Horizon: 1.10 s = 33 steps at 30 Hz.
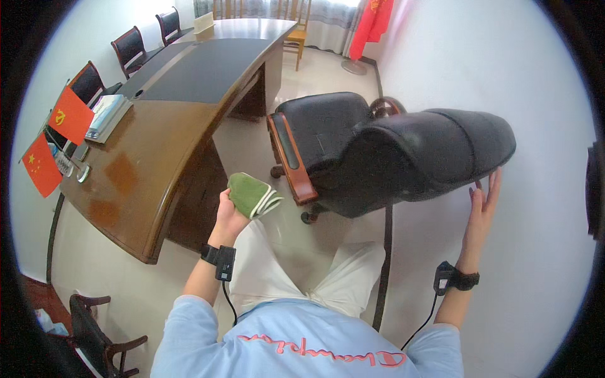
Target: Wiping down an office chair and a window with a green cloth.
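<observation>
A folded green cloth (251, 194) with white edging rests in the grip of my left hand (228, 215), between the desk and the chair. On the right, my right hand (483, 201) reaches to the top edge of a black leather office chair's backrest (439, 146); its fingertips are partly hidden behind that edge. The chair's seat (326, 123) faces the desk. One wooden armrest (294, 160) with a black pad shows on its near side, and casters (309, 217) stick out below.
A long curved wooden desk (160, 156) stands at left, bearing small red flags (71, 115) and a stack of books (109, 118). Black chairs (130, 49) line the left wall. Another armchair (97, 330) is at lower left. A white wall (529, 264) borders the right side.
</observation>
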Tool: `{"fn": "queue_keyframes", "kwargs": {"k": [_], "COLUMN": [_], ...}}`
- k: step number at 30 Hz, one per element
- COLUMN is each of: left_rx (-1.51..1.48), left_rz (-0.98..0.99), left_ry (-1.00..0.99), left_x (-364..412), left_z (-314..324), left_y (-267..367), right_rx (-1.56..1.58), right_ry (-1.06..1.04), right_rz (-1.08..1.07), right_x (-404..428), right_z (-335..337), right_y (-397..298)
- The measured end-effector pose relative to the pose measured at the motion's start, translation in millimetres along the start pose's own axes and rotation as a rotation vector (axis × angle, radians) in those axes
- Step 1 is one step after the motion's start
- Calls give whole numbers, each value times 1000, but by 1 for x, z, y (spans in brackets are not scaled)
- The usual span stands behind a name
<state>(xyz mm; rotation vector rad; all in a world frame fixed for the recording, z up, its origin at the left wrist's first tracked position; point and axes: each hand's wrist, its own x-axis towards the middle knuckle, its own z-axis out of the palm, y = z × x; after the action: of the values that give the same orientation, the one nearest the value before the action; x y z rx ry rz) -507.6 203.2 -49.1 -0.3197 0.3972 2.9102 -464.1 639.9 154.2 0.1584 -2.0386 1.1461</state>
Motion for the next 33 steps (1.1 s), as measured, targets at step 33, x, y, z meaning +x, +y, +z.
{"fn": "queue_keyframes", "kwargs": {"k": [33], "left_rx": [-76], "left_rz": [3], "left_ry": [154], "left_x": [20], "left_z": [-63], "left_y": [-7], "right_rx": [-432], "right_ry": [-226], "right_rz": [-88], "right_x": [49], "right_z": [-32], "right_y": [6]}}
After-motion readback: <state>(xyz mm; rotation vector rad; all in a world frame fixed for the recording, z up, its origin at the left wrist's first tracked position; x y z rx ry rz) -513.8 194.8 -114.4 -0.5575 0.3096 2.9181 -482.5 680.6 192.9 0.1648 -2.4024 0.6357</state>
